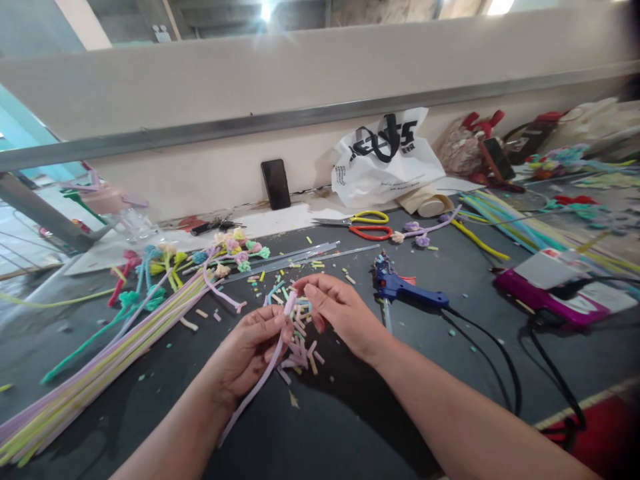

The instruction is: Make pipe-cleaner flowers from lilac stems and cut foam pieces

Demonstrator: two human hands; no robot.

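A lilac pipe cleaner [260, 381] slants through my left hand [263, 331], which is closed around it near its upper end. Its tail hangs down toward the table's near edge, and the top looks thicker than the stem. At that top end, my right hand [326, 303] has its thumb and forefinger pinched together; the exact contact is partly hidden by the fingers. Beneath both hands lies a pile of short cut pipe cleaner pieces [301, 352] in lilac, yellow and blue. A blue hot glue gun [413, 291] rests to the right of my right hand.
Long pipe cleaners [115, 357] lie bundled at left beside small fuzzy flowers [235, 248]. Scissors [373, 225], clear glue sticks [300, 259] and a leaning phone [276, 183] are behind. A white bag [387, 163] stands at the wall. A purple device [550, 293] and cables occupy the right.
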